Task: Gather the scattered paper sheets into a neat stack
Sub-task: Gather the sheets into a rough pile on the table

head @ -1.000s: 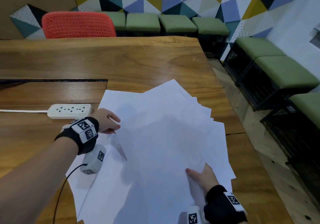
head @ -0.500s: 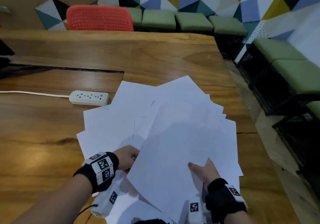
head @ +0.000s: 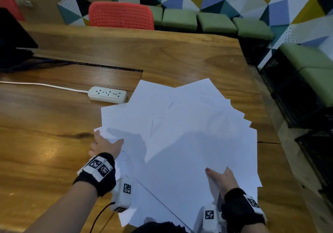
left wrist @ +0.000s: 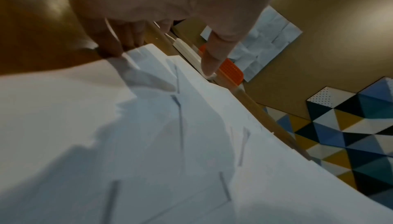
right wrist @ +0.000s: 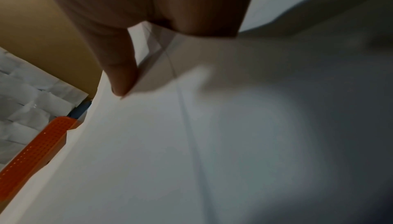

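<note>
Just two: left hand, right hand, gripping sheets.

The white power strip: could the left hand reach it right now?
Probably yes. The left hand grips the paper sheets at their edge; only bare table lies between it and the power strip, though it must let go first.

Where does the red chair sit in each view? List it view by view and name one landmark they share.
Head: the red chair is at the top, left of centre, behind the table.
Left wrist: the red chair is a small red piece just right of centre.
Right wrist: the red chair is a slanted strip at lower left.
Shared landmark: the paper sheets, which fill the foreground in all three views.
</note>
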A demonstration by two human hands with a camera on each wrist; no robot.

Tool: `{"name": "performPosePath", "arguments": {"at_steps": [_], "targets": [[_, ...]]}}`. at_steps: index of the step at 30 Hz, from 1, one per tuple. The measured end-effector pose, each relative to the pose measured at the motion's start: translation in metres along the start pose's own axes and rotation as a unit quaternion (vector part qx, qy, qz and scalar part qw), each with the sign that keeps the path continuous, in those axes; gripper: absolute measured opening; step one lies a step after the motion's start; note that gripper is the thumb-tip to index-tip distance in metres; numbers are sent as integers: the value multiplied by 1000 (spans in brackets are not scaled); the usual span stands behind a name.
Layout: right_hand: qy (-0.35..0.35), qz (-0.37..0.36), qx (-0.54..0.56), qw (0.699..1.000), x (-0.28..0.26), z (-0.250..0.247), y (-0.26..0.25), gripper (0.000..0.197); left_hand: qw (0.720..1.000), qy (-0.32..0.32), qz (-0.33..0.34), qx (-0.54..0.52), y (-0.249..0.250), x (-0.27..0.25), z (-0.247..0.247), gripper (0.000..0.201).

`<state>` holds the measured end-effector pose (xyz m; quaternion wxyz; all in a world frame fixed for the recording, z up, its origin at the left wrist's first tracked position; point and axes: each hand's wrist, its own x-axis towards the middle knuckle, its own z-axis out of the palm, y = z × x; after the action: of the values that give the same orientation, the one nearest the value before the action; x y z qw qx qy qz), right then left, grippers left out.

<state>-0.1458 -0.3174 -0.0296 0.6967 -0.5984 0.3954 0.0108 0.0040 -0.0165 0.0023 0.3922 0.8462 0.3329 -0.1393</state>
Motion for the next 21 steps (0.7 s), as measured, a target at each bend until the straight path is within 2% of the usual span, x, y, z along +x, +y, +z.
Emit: {"name": "performPosePath", "arguments": {"at_steps": [1,3,4,6,7,8,9,10,11,13,14,16,18,19,21], "targets": [[-2,12,-1,1000,-1,2,-2,115,1000,-16,3,-14,3,5,4,91],[-7,23,1,1000,-2,2,-5,81,996,-39,13,-74,13,11,5,91],[-2,21,1,1000,0,1,-3,83,994,-44,20,-101,15,16,4,90],[-2,9,-2,1000,3,0,3,116,989,-56,26,-134,22,21,2,87],[0,6,-8,1000,3,-1,3,121,987,-69,29,-143,26,21,1,85],[-1,11,3,1000,2,-1,2,106,984,-85,37,-151,29,22,3,82],[1,16,11,1000,1,-1,0,82,982,-101,37,-156,32,22,5,78],[3,24,19,1000,1,-1,0,70,978,-113,41,-172,34,21,6,76],[2,24,18,1000,3,-3,2,82,972,-126,38,-195,35,19,8,76],[-3,20,-5,1000,7,-6,7,124,953,-159,14,-257,31,18,11,78],[-6,20,2,1000,11,-10,10,122,943,-164,-4,-290,25,23,13,83],[-14,24,-6,1000,3,-7,0,76,931,-164,-32,-325,12,30,15,87],[-24,28,-10,999,1,-6,-6,37,942,-145,-28,-301,7,25,13,68],[-33,26,-14,999,2,-7,-6,26,951,-148,-16,-269,5,23,12,69],[-40,14,-21,999,8,-10,-3,22,962,-183,29,-201,6,14,12,67]]}}
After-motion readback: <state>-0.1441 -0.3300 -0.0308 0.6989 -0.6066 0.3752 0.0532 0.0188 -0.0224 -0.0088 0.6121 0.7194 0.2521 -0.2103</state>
